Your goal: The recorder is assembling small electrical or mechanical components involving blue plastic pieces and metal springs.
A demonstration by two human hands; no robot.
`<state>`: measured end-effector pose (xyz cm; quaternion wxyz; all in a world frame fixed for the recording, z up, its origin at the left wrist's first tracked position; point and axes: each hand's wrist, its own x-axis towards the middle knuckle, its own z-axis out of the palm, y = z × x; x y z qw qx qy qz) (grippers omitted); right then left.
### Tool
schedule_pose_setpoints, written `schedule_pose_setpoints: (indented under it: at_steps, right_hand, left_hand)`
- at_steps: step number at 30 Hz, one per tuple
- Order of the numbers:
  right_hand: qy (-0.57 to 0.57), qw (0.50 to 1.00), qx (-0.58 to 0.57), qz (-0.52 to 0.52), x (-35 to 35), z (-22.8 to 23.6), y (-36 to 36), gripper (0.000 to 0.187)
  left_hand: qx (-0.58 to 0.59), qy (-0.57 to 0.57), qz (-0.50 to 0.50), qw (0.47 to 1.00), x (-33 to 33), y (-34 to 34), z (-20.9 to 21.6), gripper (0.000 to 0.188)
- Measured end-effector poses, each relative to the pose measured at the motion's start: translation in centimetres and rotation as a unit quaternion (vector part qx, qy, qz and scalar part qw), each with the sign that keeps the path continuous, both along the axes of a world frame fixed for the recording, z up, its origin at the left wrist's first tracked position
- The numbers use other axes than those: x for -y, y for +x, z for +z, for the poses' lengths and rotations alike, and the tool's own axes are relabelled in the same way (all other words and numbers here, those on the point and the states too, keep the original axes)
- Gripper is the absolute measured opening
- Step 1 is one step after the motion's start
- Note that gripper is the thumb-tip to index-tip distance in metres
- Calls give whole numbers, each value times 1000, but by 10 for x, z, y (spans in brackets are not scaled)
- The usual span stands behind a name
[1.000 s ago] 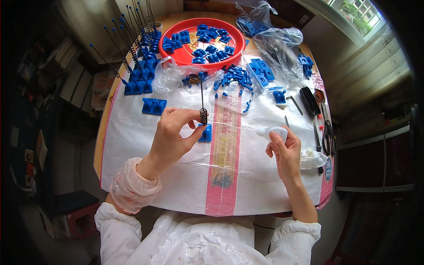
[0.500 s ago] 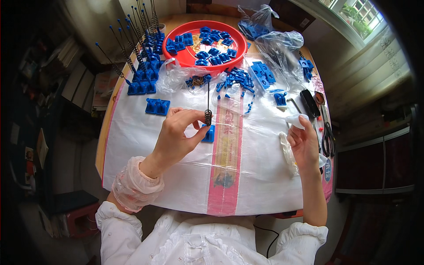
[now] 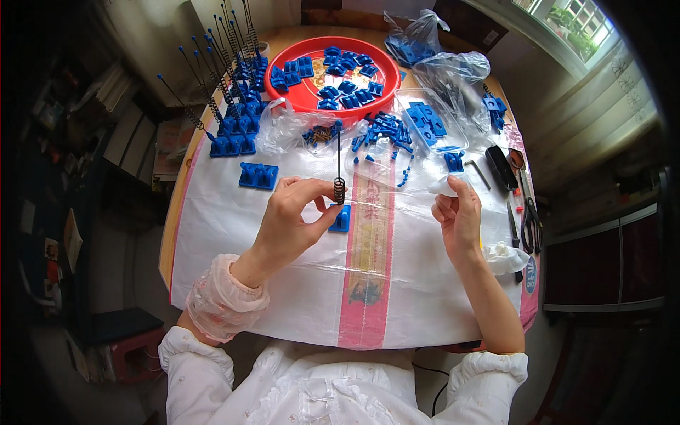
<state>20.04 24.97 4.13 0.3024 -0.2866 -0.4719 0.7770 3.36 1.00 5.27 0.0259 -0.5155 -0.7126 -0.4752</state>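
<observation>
Metal spring rod (image 3: 338,180) pinched upright in left hand (image 3: 294,216) fingers | right hand (image 3: 459,212) fingers holding white scrap (image 3: 445,185)

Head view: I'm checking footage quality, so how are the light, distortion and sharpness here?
Head view: daylight from the window lights the table evenly; the clear sheet shows mild glare; fisheye bends the table edges and darkens the rim; the left hand, spring rod and right hand look sharp.

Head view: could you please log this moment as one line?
left hand: pinches coiled spring rod upright over blue block | right hand: holds white scrap | red tray: blue parts
</observation>
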Motion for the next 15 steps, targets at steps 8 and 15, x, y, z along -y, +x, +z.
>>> schedule_pose_setpoints:
  at_steps: [8,15]
  right_hand:
    - [-16,999,-28,8,-13,-4,-14,17]
    - [1,1000,-21,14,-2,-10,-24,25]
  left_hand:
    - [-4,13,-4,1000,-1,0,0,27]
    - [-11,4,-1,1000,1,0,0,26]
